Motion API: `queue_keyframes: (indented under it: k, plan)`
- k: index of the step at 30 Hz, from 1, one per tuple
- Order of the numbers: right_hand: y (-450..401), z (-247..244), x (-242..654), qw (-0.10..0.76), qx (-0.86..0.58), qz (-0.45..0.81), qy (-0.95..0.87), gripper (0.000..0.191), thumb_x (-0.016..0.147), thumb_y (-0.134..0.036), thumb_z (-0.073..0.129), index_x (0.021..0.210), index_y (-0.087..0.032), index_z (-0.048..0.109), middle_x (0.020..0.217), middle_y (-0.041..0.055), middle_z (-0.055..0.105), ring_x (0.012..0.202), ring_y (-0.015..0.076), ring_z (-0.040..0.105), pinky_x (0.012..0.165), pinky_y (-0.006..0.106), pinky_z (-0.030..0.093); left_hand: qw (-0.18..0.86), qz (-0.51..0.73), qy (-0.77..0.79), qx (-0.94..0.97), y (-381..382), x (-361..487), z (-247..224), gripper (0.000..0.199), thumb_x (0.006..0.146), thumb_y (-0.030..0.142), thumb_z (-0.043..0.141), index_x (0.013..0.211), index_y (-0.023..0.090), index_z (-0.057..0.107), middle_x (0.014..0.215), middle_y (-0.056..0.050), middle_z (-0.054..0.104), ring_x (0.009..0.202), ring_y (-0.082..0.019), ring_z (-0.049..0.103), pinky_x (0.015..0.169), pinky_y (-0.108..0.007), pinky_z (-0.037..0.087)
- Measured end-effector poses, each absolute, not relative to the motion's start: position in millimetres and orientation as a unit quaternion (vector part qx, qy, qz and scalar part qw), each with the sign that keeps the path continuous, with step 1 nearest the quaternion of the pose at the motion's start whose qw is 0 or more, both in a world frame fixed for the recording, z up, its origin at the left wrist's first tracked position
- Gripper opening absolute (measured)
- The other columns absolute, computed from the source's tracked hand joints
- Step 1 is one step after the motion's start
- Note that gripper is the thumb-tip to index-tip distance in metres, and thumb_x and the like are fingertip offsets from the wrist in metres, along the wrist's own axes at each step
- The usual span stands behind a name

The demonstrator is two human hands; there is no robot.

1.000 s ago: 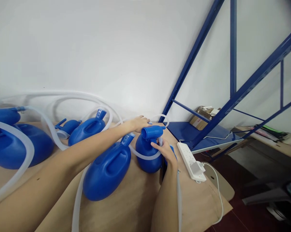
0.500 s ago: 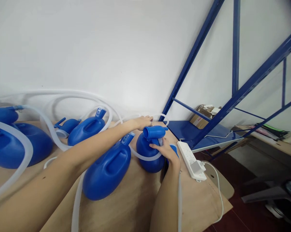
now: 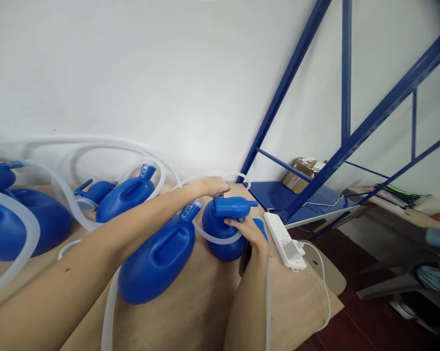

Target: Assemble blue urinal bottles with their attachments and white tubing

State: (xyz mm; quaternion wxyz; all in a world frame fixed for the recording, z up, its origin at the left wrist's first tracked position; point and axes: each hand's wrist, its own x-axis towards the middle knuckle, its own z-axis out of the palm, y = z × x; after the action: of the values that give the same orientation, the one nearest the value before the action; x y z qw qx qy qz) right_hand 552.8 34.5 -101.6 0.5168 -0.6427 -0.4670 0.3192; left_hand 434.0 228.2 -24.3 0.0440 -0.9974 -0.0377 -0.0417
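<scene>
A round blue urinal bottle (image 3: 220, 248) stands on the wooden table, with a blue funnel-shaped head (image 3: 232, 207) lying sideways across its top. My right hand (image 3: 249, 230) is closed around the bottle's right side, its thumb just under the head and its other fingers mostly hidden. A clear hose (image 3: 216, 240) curves across the bottle's front to this hand. Behind the head, my left hand (image 3: 216, 186) is closed at the bottle's far side; what its fingers grip is hidden. Under my left forearm lies a second blue urinal bottle (image 3: 157, 265).
More blue bottles (image 3: 126, 197) and looping clear hoses stand at the left along the wall. A white power strip (image 3: 283, 239) with a plugged-in adapter lies right of my right hand. Beyond it rises a blue metal shelf (image 3: 278, 190) with a cardboard box (image 3: 296, 181).
The funnel-shaped head has turned so that its open end no longer faces me. My view has shifted slightly to the right; both hands remain at the same bottle.
</scene>
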Motion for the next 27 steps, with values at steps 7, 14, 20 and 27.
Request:
queue_keyframes:
  k: [7,14,20,27]
  plan:
    - [35.1,-105.5,554.5,0.525,-0.641,0.318,-0.461,0.066,0.063,-0.043,0.091,0.121,-0.024,0.067,0.131,0.0077,0.072,0.13,0.0322,0.063,0.116,0.05,0.046,0.001,-0.031,-0.04,-0.999,235.5,434.4,-27.5,0.028,0.089,0.025,0.075,0.116,0.019,0.074,0.117,-0.011,0.076,0.106,-0.025,0.071,0.092,-0.035,0.055]
    - [32.5,-103.2,554.1,0.519,-0.634,0.344,-0.459,0.064,0.064,-0.044,0.091,0.121,-0.027,0.069,0.131,0.0059,0.073,0.131,0.0339,0.062,0.117,0.052,0.046,-0.009,0.04,-0.071,-0.997,236.5,441.1,-25.2,0.037,0.101,0.037,0.065,0.133,0.017,0.062,0.134,-0.012,0.064,0.112,-0.026,0.067,0.094,-0.047,0.06]
    - [33.0,-105.6,555.2,0.515,-0.634,0.356,-0.454,0.07,0.064,-0.045,0.091,0.127,-0.027,0.067,0.134,0.0059,0.072,0.134,0.0336,0.061,0.117,0.052,0.046,-0.007,0.105,-0.103,-0.989,233.0,445.1,-9.0,0.036,0.101,0.037,0.066,0.131,0.018,0.063,0.133,-0.012,0.064,0.112,-0.025,0.067,0.094,-0.046,0.059]
    - [33.7,-107.5,557.9,0.503,-0.624,0.361,-0.478,0.075,0.067,-0.046,0.09,0.134,-0.026,0.064,0.132,0.0067,0.072,0.136,0.0321,0.058,0.119,0.053,0.043,-0.023,0.1,-0.114,-0.988,229.3,442.1,-5.9,0.035,0.1,0.035,0.067,0.129,0.017,0.065,0.133,-0.012,0.065,0.118,-0.027,0.065,0.099,-0.05,0.057]
